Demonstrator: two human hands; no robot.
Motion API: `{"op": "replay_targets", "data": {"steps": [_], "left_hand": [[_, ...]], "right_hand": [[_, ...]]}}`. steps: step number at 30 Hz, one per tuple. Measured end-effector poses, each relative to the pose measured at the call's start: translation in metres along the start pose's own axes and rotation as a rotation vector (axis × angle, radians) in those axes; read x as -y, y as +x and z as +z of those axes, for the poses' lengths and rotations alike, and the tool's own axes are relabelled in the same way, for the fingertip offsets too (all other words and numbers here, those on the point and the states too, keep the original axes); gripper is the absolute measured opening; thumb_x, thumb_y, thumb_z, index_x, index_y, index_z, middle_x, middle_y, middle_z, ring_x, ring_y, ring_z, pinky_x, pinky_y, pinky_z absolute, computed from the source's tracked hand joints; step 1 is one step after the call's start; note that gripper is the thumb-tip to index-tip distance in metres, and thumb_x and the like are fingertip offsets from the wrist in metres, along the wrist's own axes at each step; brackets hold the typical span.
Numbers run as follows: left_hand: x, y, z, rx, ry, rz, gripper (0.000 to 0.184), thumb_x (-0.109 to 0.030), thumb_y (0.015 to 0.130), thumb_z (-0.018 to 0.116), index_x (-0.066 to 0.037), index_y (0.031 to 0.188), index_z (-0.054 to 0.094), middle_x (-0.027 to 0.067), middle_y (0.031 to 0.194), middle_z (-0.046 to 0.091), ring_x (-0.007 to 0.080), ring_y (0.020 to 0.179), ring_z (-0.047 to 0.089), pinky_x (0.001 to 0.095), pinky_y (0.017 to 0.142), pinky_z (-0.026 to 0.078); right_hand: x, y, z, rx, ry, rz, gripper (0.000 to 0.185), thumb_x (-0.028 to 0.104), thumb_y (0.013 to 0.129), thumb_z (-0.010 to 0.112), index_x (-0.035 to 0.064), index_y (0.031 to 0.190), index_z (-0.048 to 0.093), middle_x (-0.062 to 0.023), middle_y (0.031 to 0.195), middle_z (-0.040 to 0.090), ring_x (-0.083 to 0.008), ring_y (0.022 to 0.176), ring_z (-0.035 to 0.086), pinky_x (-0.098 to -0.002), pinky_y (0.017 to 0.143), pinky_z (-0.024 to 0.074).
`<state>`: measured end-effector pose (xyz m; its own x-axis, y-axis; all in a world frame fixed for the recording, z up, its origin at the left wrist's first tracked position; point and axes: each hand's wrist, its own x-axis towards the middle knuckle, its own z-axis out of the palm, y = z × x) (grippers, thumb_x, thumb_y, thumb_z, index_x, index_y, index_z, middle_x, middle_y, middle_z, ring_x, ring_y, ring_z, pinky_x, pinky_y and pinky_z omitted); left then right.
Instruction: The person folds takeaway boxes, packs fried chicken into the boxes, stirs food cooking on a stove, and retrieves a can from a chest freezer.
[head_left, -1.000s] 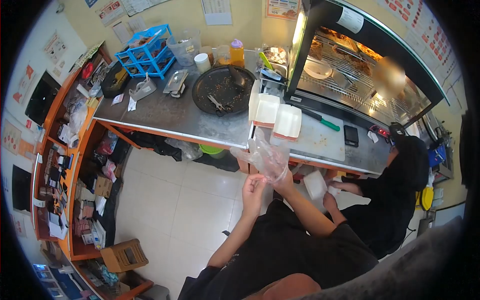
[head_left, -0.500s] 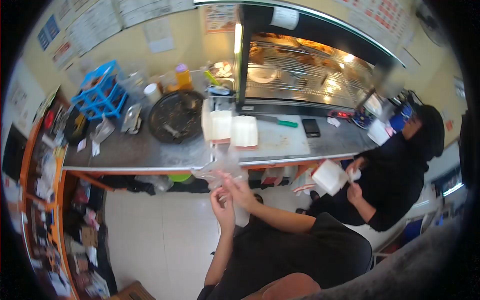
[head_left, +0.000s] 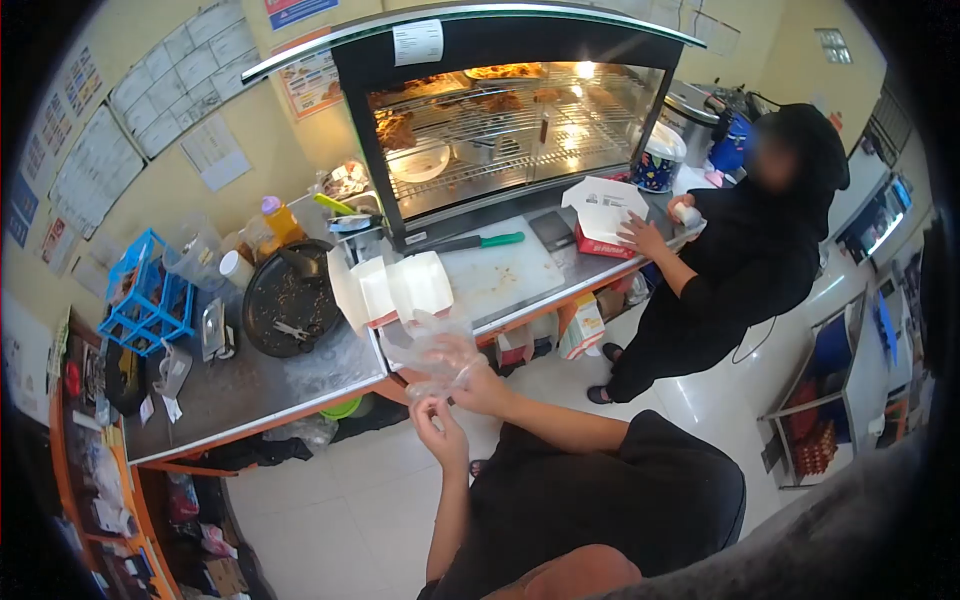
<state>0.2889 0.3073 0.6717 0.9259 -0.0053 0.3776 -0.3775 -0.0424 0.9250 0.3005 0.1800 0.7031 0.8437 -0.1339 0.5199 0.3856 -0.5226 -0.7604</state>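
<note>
**Gloving Up at the Kitchen Counter [head_left: 325,392]**

A glass-fronted warming cabinet [head_left: 540,140], lit and stocked with food, stands on the worktop as a co-worker [head_left: 735,240] in black, at right, touches a red-sided white carton [head_left: 607,212]. A round black tray [head_left: 262,308] lies at left, a white cutting board [head_left: 515,278] stretches before the cabinet, and open white cartons [head_left: 422,287] wait between the two. Just in front of the counter's near edge, a clear plastic glove [head_left: 428,345] hangs loosely around the fingers of the right hand [head_left: 484,390], which appears only partly inside; whether those fingers are spread cannot be told through the film. The left hand [head_left: 438,430] pinches the glove's edge between thumb and fingertips. The step in hand looks like gloving the right hand; the next move calls for a firm tug on the cuff toward the wrist, right fingers straight.
</note>
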Motion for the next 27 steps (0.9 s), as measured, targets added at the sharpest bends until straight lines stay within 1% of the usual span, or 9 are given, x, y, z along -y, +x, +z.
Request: {"op": "replay_targets", "data": {"steps": [2, 4, 7, 10, 13, 16, 19, 25, 27], "left_hand": [[-0.005, -0.004, 0.006, 0.112, 0.029, 0.004, 0.008, -0.005, 0.092, 0.054, 0.001, 0.096, 0.053, 0.0082, 0.087, 0.052, 0.0198, 0.082, 0.052, 0.0306, 0.075, 0.044], [-0.002, -0.010, 0.015, 0.127, -0.027, -0.042, 0.008, -0.006, 0.093, 0.055, 0.002, 0.095, 0.053, 0.0088, 0.087, 0.053, 0.0200, 0.081, 0.052, 0.0310, 0.076, 0.044], [0.005, -0.015, 0.020, 0.208, -0.035, -0.087, 0.009, -0.007, 0.092, 0.056, 0.002, 0.094, 0.054, 0.0098, 0.087, 0.055, 0.0204, 0.080, 0.052, 0.0313, 0.076, 0.044], [0.008, -0.018, 0.023, 0.331, -0.005, -0.059, 0.010, -0.008, 0.092, 0.056, 0.001, 0.095, 0.055, 0.0104, 0.086, 0.056, 0.0205, 0.079, 0.053, 0.0316, 0.076, 0.044], [0.012, -0.024, 0.028, 0.367, -0.015, -0.059, 0.011, -0.009, 0.092, 0.057, 0.001, 0.095, 0.055, 0.0107, 0.086, 0.057, 0.0212, 0.080, 0.054, 0.0321, 0.077, 0.044], [0.011, -0.024, 0.033, 0.411, -0.026, -0.052, 0.009, -0.007, 0.093, 0.056, 0.001, 0.096, 0.055, 0.0092, 0.087, 0.057, 0.0183, 0.083, 0.055, 0.0303, 0.079, 0.045], [0.009, -0.028, 0.039, 0.518, -0.067, -0.072, 0.009, -0.007, 0.094, 0.056, 0.001, 0.097, 0.054, 0.0080, 0.087, 0.057, 0.0161, 0.084, 0.055, 0.0287, 0.081, 0.045], [0.009, -0.022, 0.058, 0.641, -0.159, -0.105, 0.009, -0.006, 0.093, 0.057, 0.001, 0.097, 0.054, 0.0075, 0.088, 0.057, 0.0151, 0.085, 0.056, 0.0273, 0.082, 0.044], [0.002, -0.016, 0.067, 0.664, -0.167, -0.103, 0.008, -0.005, 0.093, 0.057, 0.001, 0.097, 0.055, 0.0075, 0.090, 0.058, 0.0151, 0.086, 0.056, 0.0272, 0.083, 0.045]], "right_hand": [[-0.002, -0.001, -0.006, -0.044, -0.055, 0.107, 0.058, 0.019, 0.077, 0.074, 0.0095, 0.130, 0.053, -0.0208, 0.134, 0.048, -0.0389, 0.124, 0.045, -0.0438, 0.104, 0.0372], [0.005, 0.000, -0.012, -0.054, -0.024, 0.242, 0.056, 0.023, 0.075, 0.076, 0.0098, 0.126, 0.057, -0.0205, 0.131, 0.047, -0.0377, 0.124, 0.046, -0.0436, 0.103, 0.0391], [-0.013, -0.011, -0.013, -0.047, -0.248, 0.240, 0.060, 0.030, 0.076, 0.076, 0.0075, 0.127, 0.055, -0.0196, 0.127, 0.054, -0.0388, 0.123, 0.045, -0.0447, 0.102, 0.0383], [-0.038, -0.015, -0.025, 0.139, -0.088, 0.297, 0.063, 0.034, 0.077, 0.076, 0.0107, 0.132, 0.053, -0.0198, 0.132, 0.051, -0.0390, 0.127, 0.042, -0.0452, 0.104, 0.0363], [-0.047, -0.019, -0.028, 0.213, -0.142, 0.290, 0.068, 0.046, 0.082, 0.067, 0.0177, 0.140, 0.047, -0.0194, 0.143, 0.042, -0.0396, 0.130, 0.039, -0.0507, 0.106, 0.0307], [-0.045, -0.015, -0.032, 0.189, -0.665, 0.266, 0.070, 0.056, 0.085, 0.056, 0.0244, 0.145, 0.040, -0.0189, 0.149, 0.033, -0.0395, 0.133, 0.037, -0.0578, 0.106, 0.0246], [-0.040, -0.005, -0.044, 0.170, -0.799, 0.479, 0.075, 0.062, 0.085, 0.048, 0.0253, 0.148, 0.033, -0.0198, 0.152, 0.028, -0.0407, 0.135, 0.034, -0.0618, 0.105, 0.0210], [-0.061, -0.011, -0.061, -0.170, -0.610, 0.349, 0.080, 0.051, 0.083, 0.059, 0.0155, 0.149, 0.030, -0.0227, 0.152, 0.027, -0.0441, 0.137, 0.030, -0.0640, 0.107, 0.0175], [-0.050, 0.000, -0.074, -0.163, -0.675, 0.312, 0.080, 0.048, 0.083, 0.060, 0.0121, 0.149, 0.030, -0.0210, 0.151, 0.029, -0.0413, 0.137, 0.031, -0.0635, 0.108, 0.0163]]}}
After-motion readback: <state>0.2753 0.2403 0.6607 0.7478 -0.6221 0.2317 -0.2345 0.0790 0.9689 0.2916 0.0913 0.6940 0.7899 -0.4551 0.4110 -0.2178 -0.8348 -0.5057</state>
